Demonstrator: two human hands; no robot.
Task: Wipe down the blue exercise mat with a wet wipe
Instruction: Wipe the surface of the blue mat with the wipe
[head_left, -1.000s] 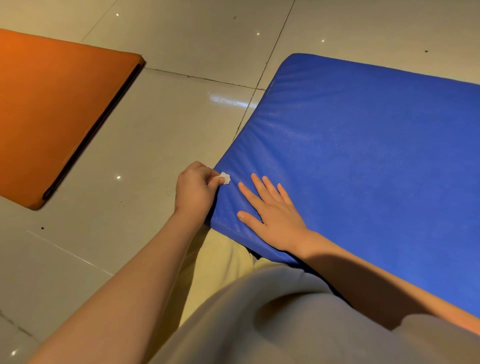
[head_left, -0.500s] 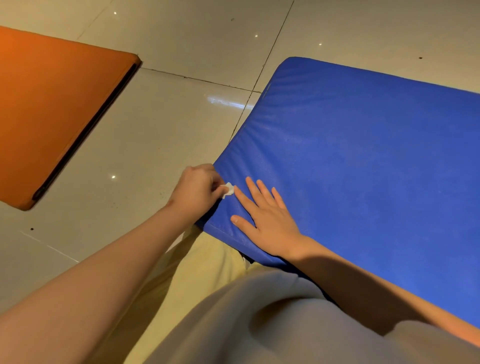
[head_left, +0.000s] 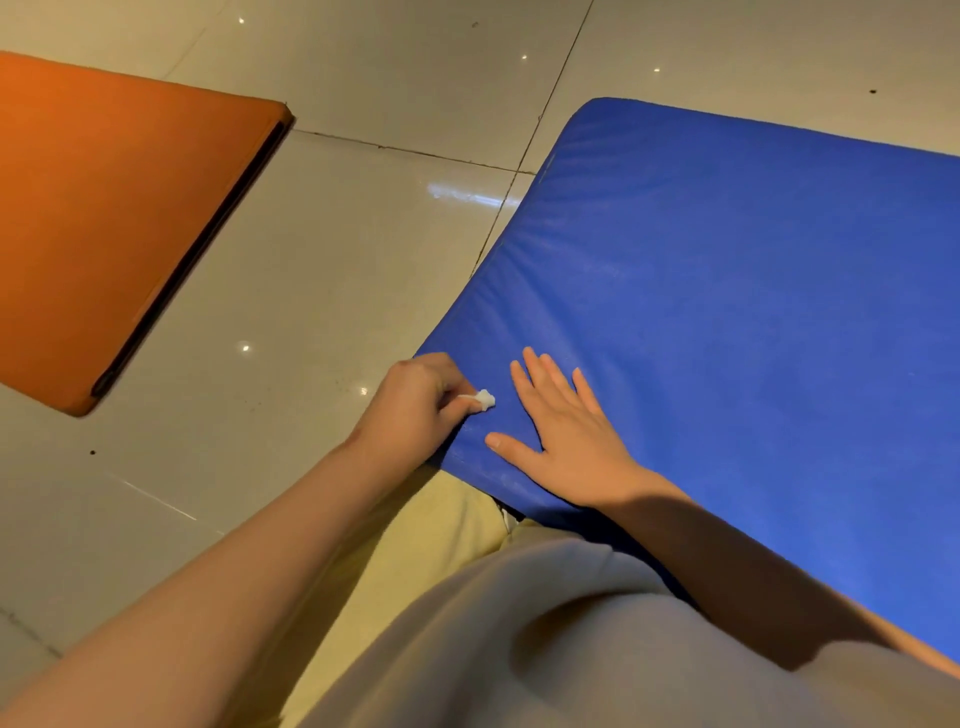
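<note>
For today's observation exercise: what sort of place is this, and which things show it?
Probably a gym or exercise room: a padded blue mat and an orange mat lie on a glossy tiled floor.

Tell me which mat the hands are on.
The blue mat: the right hand lies flat on it and the left hand pinches a white wipe at its edge. The orange mat lies untouched.

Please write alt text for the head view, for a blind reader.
A left hand pinches a white wet wipe on the corner of a blue exercise mat; the right hand lies flat beside it. An orange mat lies nearby.
</note>
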